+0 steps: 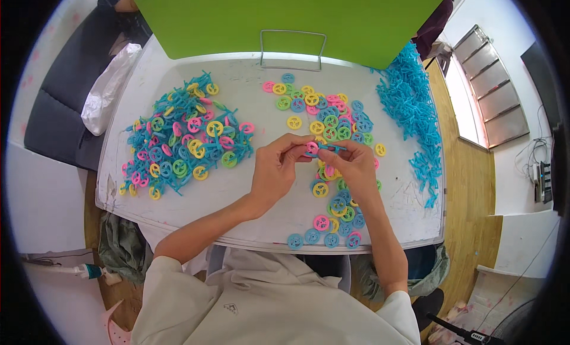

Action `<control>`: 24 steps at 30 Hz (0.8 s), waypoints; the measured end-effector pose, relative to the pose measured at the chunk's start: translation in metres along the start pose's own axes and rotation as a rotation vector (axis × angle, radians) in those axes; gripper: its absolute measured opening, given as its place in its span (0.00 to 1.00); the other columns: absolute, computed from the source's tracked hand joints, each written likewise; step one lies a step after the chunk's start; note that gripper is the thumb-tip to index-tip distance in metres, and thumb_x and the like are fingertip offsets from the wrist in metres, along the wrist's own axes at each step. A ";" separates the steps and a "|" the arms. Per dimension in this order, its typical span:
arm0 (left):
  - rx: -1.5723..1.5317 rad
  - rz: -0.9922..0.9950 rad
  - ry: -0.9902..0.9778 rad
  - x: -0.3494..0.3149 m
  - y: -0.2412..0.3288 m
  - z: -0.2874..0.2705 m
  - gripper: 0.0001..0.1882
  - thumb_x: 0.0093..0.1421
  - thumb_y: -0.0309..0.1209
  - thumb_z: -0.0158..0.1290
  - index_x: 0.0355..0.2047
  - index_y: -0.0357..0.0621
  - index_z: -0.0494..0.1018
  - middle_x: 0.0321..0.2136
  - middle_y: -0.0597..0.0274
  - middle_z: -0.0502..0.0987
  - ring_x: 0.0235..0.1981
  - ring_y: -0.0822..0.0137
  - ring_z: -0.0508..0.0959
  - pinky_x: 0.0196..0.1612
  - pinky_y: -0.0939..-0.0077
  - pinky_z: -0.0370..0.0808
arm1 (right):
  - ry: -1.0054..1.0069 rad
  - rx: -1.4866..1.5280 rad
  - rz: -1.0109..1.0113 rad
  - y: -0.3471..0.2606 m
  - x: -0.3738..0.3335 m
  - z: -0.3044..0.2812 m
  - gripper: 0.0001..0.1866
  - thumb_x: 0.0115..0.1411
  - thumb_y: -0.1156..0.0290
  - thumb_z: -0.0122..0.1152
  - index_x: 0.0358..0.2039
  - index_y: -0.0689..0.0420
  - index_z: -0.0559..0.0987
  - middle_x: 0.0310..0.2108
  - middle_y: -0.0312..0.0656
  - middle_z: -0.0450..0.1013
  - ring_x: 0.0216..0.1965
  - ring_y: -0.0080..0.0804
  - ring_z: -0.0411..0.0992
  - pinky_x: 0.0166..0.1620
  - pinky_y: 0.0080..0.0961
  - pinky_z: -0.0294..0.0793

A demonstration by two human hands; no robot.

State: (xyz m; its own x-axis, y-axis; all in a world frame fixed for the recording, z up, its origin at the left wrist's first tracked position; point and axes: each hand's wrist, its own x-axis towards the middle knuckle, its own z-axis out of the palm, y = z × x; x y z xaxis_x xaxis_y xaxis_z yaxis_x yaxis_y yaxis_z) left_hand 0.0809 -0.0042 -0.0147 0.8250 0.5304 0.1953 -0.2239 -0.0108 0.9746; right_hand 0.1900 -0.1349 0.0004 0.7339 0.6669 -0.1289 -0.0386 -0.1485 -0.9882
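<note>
Over the middle of the white table [261, 220], my two hands meet. Fingers of my left hand [275, 170] pinch a small pink spoked wheel [312, 147]. My right hand [354, 167] is closed on a thin blue plastic piece [335, 148], its end against the wheel; whether the two are joined I cannot tell. Beneath and around my hands lie loose wheels [331, 123] in pink, yellow, green and blue. Some of them are hidden under my right hand and forearm.
At the left is a heap of blue pieces with coloured wheels on them [178, 137]. Blue pieces without wheels [409, 101] are piled along the right edge. A green panel [285, 18] with a wire bracket [293, 68] stands at the far side. Part of another person [126, 5] shows beyond it.
</note>
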 end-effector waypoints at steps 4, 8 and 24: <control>0.003 0.028 -0.001 -0.001 -0.008 -0.001 0.10 0.65 0.18 0.43 0.42 0.32 0.74 0.37 0.55 0.79 0.37 0.68 0.80 0.42 0.75 0.80 | -0.066 0.270 0.058 0.014 0.004 0.002 0.11 0.53 0.70 0.68 0.36 0.62 0.82 0.24 0.36 0.77 0.22 0.14 0.70 0.23 0.14 0.66; 0.020 0.018 0.001 0.003 0.001 0.000 0.10 0.65 0.19 0.43 0.43 0.32 0.73 0.37 0.55 0.79 0.37 0.68 0.80 0.42 0.75 0.80 | 0.057 0.139 0.002 0.008 0.002 0.008 0.11 0.54 0.70 0.69 0.35 0.62 0.82 0.23 0.36 0.77 0.20 0.15 0.69 0.23 0.14 0.66; -0.080 -0.096 0.005 0.004 0.004 -0.003 0.06 0.66 0.22 0.44 0.39 0.31 0.70 0.37 0.56 0.78 0.39 0.69 0.79 0.43 0.76 0.79 | 0.241 0.006 -0.013 -0.003 -0.009 0.027 0.12 0.53 0.70 0.70 0.34 0.64 0.80 0.24 0.38 0.77 0.22 0.16 0.71 0.24 0.12 0.66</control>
State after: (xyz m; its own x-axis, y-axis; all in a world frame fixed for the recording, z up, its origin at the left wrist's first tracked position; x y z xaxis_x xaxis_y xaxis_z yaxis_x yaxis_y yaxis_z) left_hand 0.0816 0.0008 -0.0101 0.8421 0.5297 0.1011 -0.1852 0.1079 0.9768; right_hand 0.1651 -0.1203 0.0023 0.8749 0.4753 -0.0932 -0.0316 -0.1361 -0.9902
